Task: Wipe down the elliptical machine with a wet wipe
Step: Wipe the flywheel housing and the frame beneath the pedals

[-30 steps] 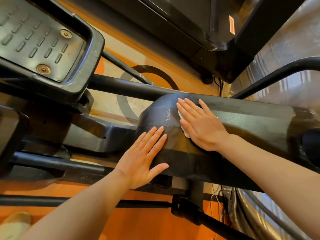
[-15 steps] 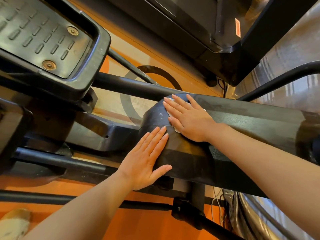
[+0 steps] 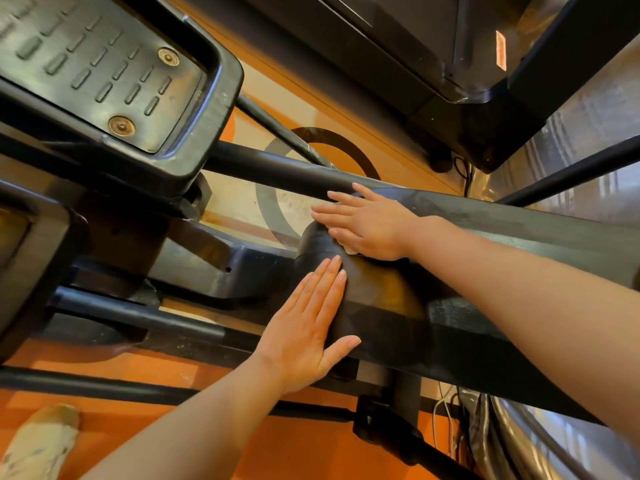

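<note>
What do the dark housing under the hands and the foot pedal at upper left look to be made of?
Housing: likely molded plastic, dark, with a dull sheen and soft rounded corners; damp streaks show near the right hand. Foot pedal: seemingly hard plastic or rubber, matte, with raised tread ribs and two brassy metal screws.

Right hand [image 3: 369, 225] lies on the wipe [image 3: 349, 250] at the housing's [image 3: 485, 237] left end; left hand [image 3: 308, 327] just below; pedal [image 3: 114, 74] upper left.
</note>
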{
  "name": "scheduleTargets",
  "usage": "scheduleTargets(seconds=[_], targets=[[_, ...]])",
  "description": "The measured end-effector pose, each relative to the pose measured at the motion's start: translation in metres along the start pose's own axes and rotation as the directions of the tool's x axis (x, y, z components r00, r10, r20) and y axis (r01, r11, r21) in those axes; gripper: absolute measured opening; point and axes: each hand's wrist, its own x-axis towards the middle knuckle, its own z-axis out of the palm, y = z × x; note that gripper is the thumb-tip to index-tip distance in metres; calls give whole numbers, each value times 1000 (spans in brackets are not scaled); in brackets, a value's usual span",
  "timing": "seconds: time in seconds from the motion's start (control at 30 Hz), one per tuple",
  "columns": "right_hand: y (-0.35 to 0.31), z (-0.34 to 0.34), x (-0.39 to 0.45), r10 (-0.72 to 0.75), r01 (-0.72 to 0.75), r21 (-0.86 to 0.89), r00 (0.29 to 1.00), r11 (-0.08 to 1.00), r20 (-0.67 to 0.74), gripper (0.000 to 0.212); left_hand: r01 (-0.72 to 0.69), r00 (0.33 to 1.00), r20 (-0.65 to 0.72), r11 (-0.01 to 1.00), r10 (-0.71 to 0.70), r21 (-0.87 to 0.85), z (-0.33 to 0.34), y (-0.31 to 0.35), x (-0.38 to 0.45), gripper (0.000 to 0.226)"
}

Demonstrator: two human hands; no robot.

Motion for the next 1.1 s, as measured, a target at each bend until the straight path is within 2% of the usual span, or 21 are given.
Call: scheduleTargets(seconds=[0.17, 0.33, 0.53, 0.6, 0.83, 1.0, 1.1], targets=[[9, -5, -13, -118, 120, -15, 988, 993, 96, 49, 1, 1000, 4, 1000, -1, 15, 1, -1, -1, 80], [2, -10, 6, -119, 126, -37, 980, 991, 157, 48, -8, 1000, -8, 999, 8, 31, 2, -3, -1, 80], [-13, -10, 50, -93, 112, -40, 940, 993, 328, 47, -11, 1000, -11, 991, 13, 133, 0, -2, 0, 80], [-13, -9, 47, -107, 125, -36, 943, 992, 315, 47, -21, 1000, -7, 991, 22, 129, -1, -5, 0, 79], [3, -6, 5, -158, 166, -58, 980, 984, 122, 50, -45, 999, 14, 994, 44, 100, -2, -7, -1, 79], [5, -7, 7, -131, 138, -54, 984, 989, 122, 48, -47, 999, 21, 994, 45, 100, -2, -8, -1, 80], [1, -8, 25, -86, 95, -44, 980, 995, 178, 47, -46, 999, 21, 994, 44, 101, -1, -7, -1, 80]])
